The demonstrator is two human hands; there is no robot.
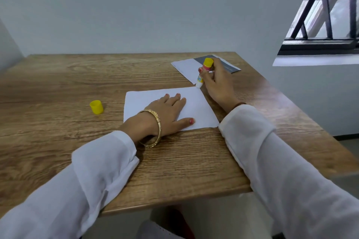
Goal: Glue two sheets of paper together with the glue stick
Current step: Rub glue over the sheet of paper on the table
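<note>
Our left hand presses flat on the near sheet; our right hand grips the glue stick, its tip at the sheet's far right corner. We should spread evenly along the edges, holding the paper firm.

The left hand covers the middle of the near sheet, so that part of the paper cannot be seen. The right hand hides part of the far sheet and of the grey item lying on it; what that item is cannot be told. The glue stick label is too small to read. The window is cut off by the right edge, and both sleeves run out at the bottom.
</note>
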